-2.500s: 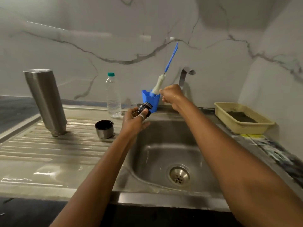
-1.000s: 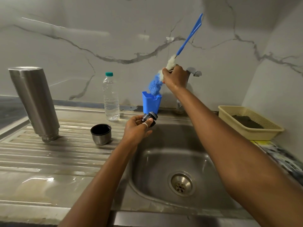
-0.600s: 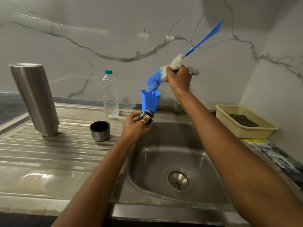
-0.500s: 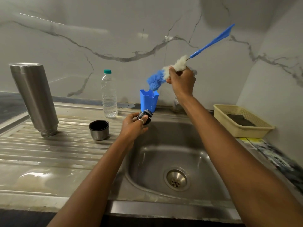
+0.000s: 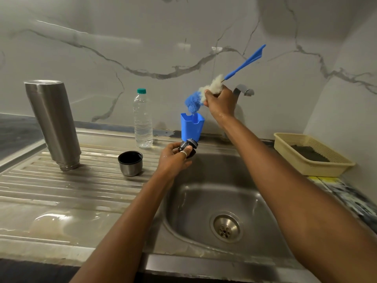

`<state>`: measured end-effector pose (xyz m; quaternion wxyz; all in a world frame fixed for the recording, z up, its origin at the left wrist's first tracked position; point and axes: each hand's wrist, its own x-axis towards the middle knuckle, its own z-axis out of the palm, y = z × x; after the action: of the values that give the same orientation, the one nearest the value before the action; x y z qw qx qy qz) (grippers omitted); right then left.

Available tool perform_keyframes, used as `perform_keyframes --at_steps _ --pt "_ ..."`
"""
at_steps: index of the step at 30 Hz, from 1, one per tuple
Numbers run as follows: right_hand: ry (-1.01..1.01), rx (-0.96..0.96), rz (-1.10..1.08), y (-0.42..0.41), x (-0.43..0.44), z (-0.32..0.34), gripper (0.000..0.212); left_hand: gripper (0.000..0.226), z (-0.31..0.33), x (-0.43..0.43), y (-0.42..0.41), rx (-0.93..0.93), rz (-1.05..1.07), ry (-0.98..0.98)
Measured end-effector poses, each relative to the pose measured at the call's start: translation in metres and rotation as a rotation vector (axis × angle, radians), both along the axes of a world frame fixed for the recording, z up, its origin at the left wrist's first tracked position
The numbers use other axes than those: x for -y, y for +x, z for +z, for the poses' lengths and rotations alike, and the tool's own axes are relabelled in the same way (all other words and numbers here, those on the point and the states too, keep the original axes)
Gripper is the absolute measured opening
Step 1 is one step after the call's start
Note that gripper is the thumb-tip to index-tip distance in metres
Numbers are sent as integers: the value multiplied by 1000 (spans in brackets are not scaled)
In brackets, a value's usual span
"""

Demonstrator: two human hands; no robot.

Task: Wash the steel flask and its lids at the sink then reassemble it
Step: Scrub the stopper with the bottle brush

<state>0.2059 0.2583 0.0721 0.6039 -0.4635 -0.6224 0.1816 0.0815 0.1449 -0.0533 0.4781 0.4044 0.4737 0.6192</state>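
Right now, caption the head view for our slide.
Left hand holds lid; right hand grips brush above blue cup.

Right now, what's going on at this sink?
A person is partway through washing a flask's parts. The left hand pinches the dark stopper lid over the back edge of the sink. The right hand grips a bottle brush by its bristles, with the tip just above the blue holder. The steel flask stands upside down on the drainboard, and the cup lid sits mouth-up beside it. No water is seen running.
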Motion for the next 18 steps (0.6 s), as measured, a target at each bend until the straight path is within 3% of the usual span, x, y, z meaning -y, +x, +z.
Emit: perform_keyframes --at_steps 6,8,10,12,14,18 --pt "-46 -73 -15 -4 5 -8 16 31 -2 0 -2 -15 3 -9" --pt "-51 -113 -15 -3 10 -8 7 33 -2 0 -3 -22 5 -11" --pt "-66 -170 -21 2 17 -7 17 33 -3 1 -3 -24 8 -8" --pt "-71 -259 -26 10 25 -6 10 32 -2 1 -4 -19 8 -5" --pt "-72 -376 -17 20 37 -7 18 33 0 2 -4 -18 13 -16" --pt "-110 -507 48 45 83 -21 3 34 2 3 -4 29 -1 -37"
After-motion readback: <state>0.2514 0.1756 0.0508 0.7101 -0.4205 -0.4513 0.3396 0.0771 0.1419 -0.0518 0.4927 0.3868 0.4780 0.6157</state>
